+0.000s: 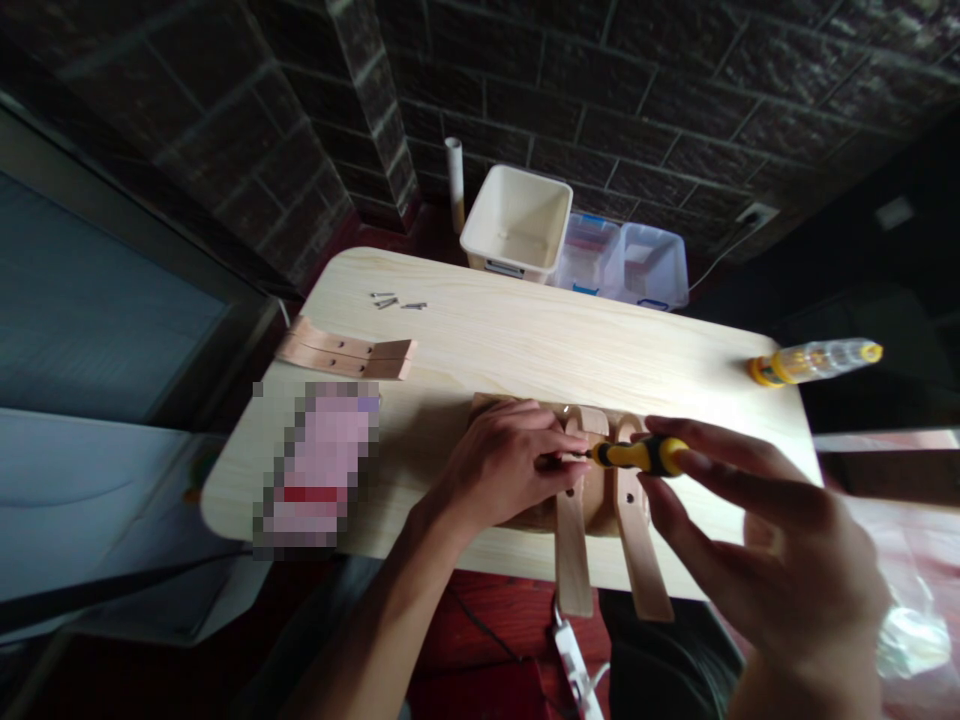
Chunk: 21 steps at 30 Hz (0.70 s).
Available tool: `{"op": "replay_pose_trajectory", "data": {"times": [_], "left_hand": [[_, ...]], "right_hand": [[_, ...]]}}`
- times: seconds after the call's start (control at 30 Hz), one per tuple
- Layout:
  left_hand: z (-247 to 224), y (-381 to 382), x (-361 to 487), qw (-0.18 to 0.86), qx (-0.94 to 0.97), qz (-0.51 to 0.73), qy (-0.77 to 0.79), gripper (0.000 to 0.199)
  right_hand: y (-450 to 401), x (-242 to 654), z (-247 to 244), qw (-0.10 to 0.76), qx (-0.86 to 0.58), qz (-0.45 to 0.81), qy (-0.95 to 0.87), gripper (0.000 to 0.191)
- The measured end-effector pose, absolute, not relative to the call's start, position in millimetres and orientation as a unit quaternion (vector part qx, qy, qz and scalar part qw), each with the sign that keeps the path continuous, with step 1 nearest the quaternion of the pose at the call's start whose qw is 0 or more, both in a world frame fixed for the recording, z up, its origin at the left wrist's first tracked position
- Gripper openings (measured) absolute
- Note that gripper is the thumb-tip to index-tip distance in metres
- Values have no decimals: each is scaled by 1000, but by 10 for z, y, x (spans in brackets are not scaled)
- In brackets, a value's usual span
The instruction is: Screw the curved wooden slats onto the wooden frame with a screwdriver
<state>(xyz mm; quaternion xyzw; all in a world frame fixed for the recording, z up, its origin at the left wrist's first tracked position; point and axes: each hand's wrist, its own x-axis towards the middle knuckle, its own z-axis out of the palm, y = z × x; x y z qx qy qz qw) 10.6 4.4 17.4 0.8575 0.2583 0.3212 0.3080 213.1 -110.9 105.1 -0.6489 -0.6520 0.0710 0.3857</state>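
My right hand (780, 530) grips a small yellow-and-black screwdriver (630, 456) by its handle, the shaft lying sideways and pointing left. At its tip, the fingers of my left hand (502, 455) are pinched together; what they hold is too small to make out. Below them lie two narrow wooden strips, a left one (574, 565) and a right one (646, 570), each with a dark hole. Both strips rest across a brown block or box (525, 518), mostly hidden by my left hand, and stick out past the near table edge.
Two more wooden strips (345, 352) lie side by side at the table's left, with several screws (386, 301) behind them. A blurred-out pink object (319, 465) is nearer. At right stands a clear yellow-ended container (817, 362). Bins (517, 205) sit behind the table (480, 320).
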Motion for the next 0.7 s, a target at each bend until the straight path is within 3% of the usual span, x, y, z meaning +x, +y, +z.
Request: {"op": "replay_pose_trajectory", "data": {"times": [0.17,0.7], "left_hand": [[187,40,113,293,860,325,261,12],[167,37,119,284,864,319,266,15]], "right_hand": [[-1128,2109,1053,352,-666,25,-657,21],[-1136,2065,1121,346,-644,40,-681,17]]}}
